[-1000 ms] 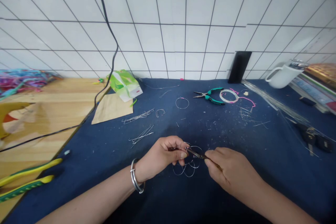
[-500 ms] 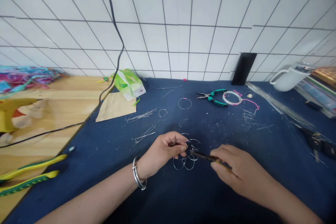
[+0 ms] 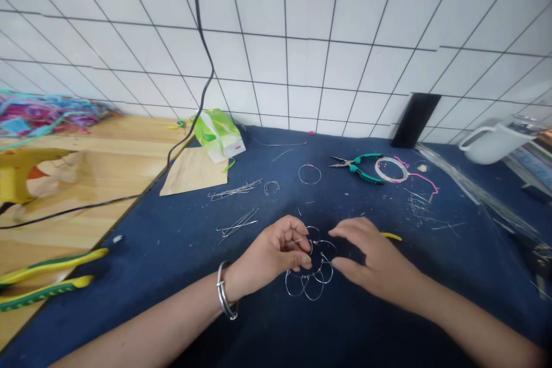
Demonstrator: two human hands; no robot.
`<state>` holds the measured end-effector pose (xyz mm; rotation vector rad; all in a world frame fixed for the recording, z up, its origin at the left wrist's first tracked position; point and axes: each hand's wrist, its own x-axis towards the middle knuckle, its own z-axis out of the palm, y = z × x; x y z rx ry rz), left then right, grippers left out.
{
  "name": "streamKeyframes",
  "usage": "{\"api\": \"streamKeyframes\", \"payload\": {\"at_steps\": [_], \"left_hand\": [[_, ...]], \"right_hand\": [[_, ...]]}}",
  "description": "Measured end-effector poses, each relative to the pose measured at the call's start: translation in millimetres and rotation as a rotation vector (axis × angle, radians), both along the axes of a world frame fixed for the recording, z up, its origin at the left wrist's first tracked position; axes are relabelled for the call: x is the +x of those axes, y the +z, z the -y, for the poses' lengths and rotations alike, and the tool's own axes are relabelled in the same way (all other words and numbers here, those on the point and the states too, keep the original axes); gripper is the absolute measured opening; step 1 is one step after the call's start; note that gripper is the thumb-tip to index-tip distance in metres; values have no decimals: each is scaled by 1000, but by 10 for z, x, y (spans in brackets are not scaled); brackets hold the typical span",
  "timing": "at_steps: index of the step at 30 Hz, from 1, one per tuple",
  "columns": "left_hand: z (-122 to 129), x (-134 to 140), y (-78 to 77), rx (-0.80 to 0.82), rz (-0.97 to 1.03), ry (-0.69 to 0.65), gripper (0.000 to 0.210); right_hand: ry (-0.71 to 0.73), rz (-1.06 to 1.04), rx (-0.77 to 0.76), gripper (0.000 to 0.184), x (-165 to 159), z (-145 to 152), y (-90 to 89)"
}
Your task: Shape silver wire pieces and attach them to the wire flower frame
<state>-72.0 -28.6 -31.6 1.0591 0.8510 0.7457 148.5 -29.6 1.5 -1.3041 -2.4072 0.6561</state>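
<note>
My left hand [image 3: 287,247], with a silver bangle at the wrist, curls its fingers around one side of a flower-like wire ring [image 3: 311,298]. Several thin silver loops hang from this ring over the dark blue cloth. Just right of the loops is my right hand [image 3: 364,250], thumb and fingers apart with no tool between them; its fingertips are close to the wire, but whether they touch it I cannot tell. A yellow handle tip [image 3: 391,236] shows behind the right hand, the rest of that tool being hidden.
Teal-handled pliers [image 3: 360,168] lie beyond my hands, beside a white wire coil [image 3: 391,169]. Bent wire pieces [image 3: 236,190] and a single ring [image 3: 310,173] are on the cloth. Yellow-green handles [image 3: 56,273] stick in at left. A black cable [image 3: 202,89] hangs down across the table.
My right hand has let go of the dark-jawed pliers and opened beside the loops; a yellow handle now shows behind it. The left hand stays at the ring. The view has shifted slightly.
</note>
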Motion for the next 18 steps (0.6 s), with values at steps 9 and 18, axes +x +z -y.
{"api": "streamKeyframes", "payload": {"at_steps": [9,18], "left_hand": [[-13,-15,13,25,6,3,31],[-26,-48,22,95,-90,129,12]], "right_hand": [[-108,-363,-475,13,-430,-123,-91],[-200,-437,-459,13,-289,-132,-160]]}}
